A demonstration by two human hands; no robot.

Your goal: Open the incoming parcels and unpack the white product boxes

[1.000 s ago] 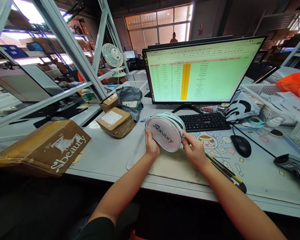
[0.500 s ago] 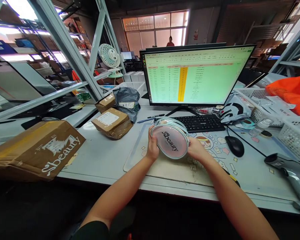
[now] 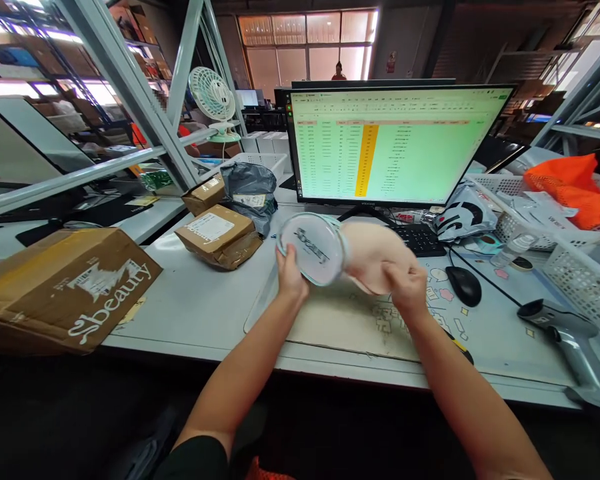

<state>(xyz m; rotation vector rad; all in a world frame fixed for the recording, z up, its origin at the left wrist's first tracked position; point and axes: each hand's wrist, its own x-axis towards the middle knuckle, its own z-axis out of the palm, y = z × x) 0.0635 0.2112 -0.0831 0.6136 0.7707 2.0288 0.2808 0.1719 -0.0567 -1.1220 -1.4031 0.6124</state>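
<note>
In my left hand point(image 3: 292, 275) is a round clear zip pouch point(image 3: 313, 250) with a pale teal rim and dark lettering on its face, blurred by motion. My left thumb lies on the pouch's face and the fingers are behind it. A soft, pale pink-beige item point(image 3: 373, 257) extends to the right from the pouch's side; its exact kind is unclear. My right hand point(image 3: 409, 287) is closed on the right end of this item. Both hands are above the printed desk mat point(image 3: 330, 327), in front of the monitor.
A monitor point(image 3: 400, 147) and keyboard point(image 3: 420, 240) stand behind the hands. To the right are a mouse point(image 3: 464, 285), a barcode scanner point(image 3: 565, 333) and white baskets point(image 3: 580, 280). Cardboard boxes point(image 3: 220, 233) and a large carton point(image 3: 70, 287) lie on the left.
My right hand has moved right, away from the pouch, with the pale pink-beige item now stretched between them. The pouch has shifted left and slightly up in my left hand.
</note>
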